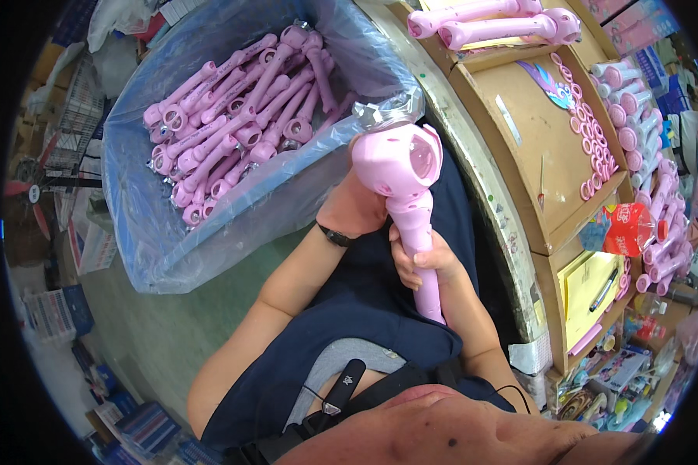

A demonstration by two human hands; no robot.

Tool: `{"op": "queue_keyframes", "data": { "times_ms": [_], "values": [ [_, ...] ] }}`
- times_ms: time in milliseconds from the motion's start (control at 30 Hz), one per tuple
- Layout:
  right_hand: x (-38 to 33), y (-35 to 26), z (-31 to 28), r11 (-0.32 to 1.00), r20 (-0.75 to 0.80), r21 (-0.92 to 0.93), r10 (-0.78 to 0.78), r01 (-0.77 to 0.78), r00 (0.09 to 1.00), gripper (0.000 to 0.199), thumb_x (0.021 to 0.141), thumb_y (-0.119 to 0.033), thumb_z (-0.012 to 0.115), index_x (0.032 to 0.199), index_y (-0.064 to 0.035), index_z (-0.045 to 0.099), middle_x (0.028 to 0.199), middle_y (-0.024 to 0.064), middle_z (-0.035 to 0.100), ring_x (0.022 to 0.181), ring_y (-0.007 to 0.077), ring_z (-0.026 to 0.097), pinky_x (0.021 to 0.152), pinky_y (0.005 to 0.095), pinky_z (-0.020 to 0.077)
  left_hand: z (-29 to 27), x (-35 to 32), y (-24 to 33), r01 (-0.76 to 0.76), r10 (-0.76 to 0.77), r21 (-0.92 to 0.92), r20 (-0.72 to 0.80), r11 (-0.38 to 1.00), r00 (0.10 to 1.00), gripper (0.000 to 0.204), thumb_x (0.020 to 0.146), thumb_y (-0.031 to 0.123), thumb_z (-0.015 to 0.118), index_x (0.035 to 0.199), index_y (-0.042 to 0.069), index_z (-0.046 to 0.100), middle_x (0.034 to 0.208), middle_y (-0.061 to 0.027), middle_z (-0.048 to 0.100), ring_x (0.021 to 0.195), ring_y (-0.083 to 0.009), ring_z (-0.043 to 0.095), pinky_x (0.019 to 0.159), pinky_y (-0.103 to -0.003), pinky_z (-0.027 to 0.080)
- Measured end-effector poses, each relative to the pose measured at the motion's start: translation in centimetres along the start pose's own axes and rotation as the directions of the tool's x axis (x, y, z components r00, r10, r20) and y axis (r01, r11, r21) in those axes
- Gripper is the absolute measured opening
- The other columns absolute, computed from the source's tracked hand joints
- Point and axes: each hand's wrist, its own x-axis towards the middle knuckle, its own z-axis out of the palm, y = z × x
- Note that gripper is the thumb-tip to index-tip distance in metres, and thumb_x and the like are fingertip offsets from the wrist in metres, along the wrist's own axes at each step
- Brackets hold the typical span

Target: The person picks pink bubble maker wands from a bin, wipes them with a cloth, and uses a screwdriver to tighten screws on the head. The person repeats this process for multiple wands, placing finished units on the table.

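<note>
A pink toy wand [399, 174] stands tilted in front of me, its round head up and its handle towards my lap. The head has a round window in its side and a shiny silver crown-like piece [388, 113] on top. My right hand [429, 258] is wrapped round the handle below the head. Behind the wand's head, my left hand [357, 204] holds it from the left side; most of its fingers are hidden by the head.
To the left, a bin lined with blue plastic [174, 256] holds several pink wands [240, 116]. A worktable edge [481, 186] curves along the right, carrying a cardboard tray [535, 170] with pink rings [589, 147], a red-labelled bottle [628, 229], yellow paper [578, 298] and more wands [512, 29].
</note>
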Motion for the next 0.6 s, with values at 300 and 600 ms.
{"op": "queue_keyframes", "data": {
  "times_ms": [300,600],
  "values": [
    [0.3,0.5,2.3,0.843,-0.448,-0.538,-0.294,0.008,0.844,0.047,0.091,-0.026,0.064,0.127,-0.001,0.046,0.089,0.0114,0.063,0.056,0.0175,0.059,0.054,0.0246,0.0493,2.5,0.4,2.1,-0.012,-0.048,-0.492,-0.109,0.871,0.993,0.074,0.097,0.063,0.032,0.138,0.003,0.045,0.127,-0.0095,0.058,0.11,-0.0213,0.059,0.091,-0.035,0.048],
    [0.2,0.7,4.6,0.413,-0.464,-0.858,-0.371,-0.304,0.805,0.039,0.097,-0.034,0.056,0.107,0.0022,0.047,0.071,0.0116,0.063,0.058,0.0187,0.064,0.056,0.0308,0.0504,1.1,1.6,2.9,0.116,-0.216,-0.776,-0.026,0.62,0.976,0.04,0.098,0.033,0.043,0.118,0.001,0.057,0.116,-0.0136,0.064,0.108,-0.0233,0.061,0.094,-0.036,0.049]
  ]
}}
